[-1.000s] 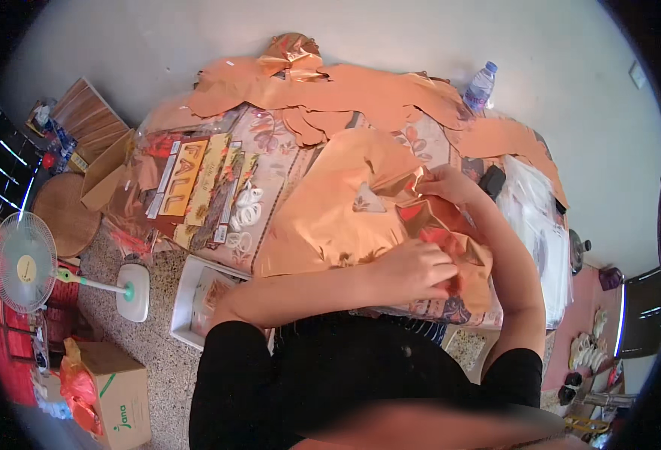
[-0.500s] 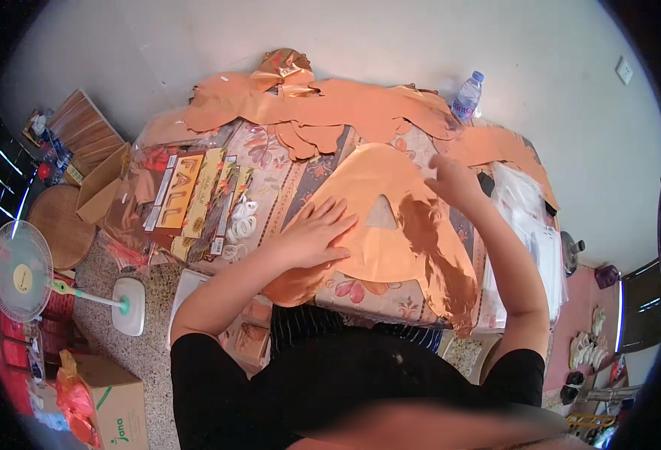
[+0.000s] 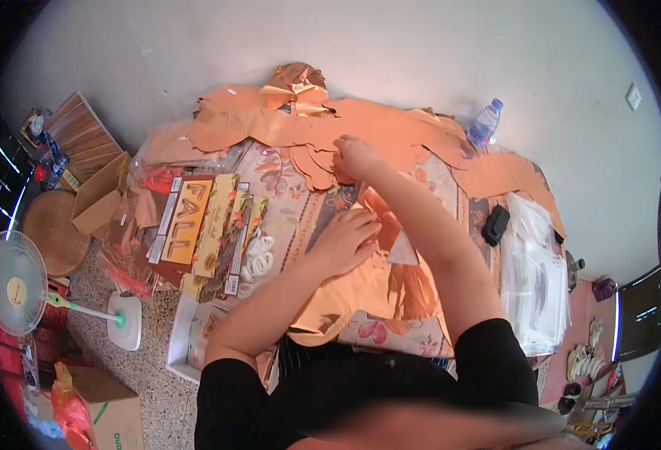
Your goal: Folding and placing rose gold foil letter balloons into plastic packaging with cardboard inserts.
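Note:
A flat orange foil balloon (image 3: pixel 338 296) shaped like a letter A lies creased on the table in front of me. My left hand (image 3: pixel 349 241) rests on its left leg, fingers laid out and pressing down. Reaching past the letter's top, my right hand (image 3: pixel 357 159) has its fingers curled closed beside lobed orange foil pieces (image 3: pixel 313 166). Whatever sits between those fingertips is hidden. My right forearm covers the letter's upper right side. More flat orange foil sheets (image 3: pixel 379 124) are spread along the back of the table.
Printed packaging cards (image 3: pixel 188 225) and white ribbon rolls (image 3: pixel 259 259) lie at the left. Clear plastic sleeves (image 3: pixel 537 292) and a black object (image 3: pixel 496 225) are at the right. A water bottle (image 3: pixel 486 124) stands by the wall. A fan (image 3: pixel 15 281) and cardboard box (image 3: pixel 109 412) flank the table.
My right hand has moved left and away from me, from the letter's right side to the lobed foil pieces. My left hand has slid up the letter, whose upper part is now more creased.

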The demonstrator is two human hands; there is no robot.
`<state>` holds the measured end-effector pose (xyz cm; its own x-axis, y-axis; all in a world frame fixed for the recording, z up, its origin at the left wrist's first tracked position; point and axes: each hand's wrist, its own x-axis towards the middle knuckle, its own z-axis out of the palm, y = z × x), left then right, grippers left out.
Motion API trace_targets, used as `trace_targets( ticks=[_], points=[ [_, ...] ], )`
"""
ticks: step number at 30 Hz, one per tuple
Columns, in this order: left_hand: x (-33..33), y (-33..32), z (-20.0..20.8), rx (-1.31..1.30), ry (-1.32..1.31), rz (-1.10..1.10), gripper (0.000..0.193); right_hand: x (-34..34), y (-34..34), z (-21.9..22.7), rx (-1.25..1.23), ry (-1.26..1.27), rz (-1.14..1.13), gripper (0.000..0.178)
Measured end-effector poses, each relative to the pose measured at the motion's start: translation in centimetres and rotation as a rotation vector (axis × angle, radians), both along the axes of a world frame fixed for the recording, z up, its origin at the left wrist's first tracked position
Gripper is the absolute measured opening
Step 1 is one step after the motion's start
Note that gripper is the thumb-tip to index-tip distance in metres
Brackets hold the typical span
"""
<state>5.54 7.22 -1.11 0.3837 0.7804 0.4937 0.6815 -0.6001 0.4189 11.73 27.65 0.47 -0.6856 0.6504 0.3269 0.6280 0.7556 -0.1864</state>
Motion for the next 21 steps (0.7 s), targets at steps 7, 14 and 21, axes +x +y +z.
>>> trace_targets(
  ticks=[7,14,21],
  points=[
    [-0.4,-0.1,-1.0,0.018,0.01,-0.013,0.038,-4.0,2.3,-0.4,0.103,-0.221,-0.024,0.023],
    [-0.2,-0.1,-0.6,0.04,0.005,-0.01,0.039,-3.2,4.2,2.2,-0.122,0.015,-0.147,0.016],
    [-0.2,0.0,-0.3,-0.033,-0.028,-0.036,0.04,-0.8,4.4,2.1,-0.615,0.361,-0.124,0.022]
  ],
)
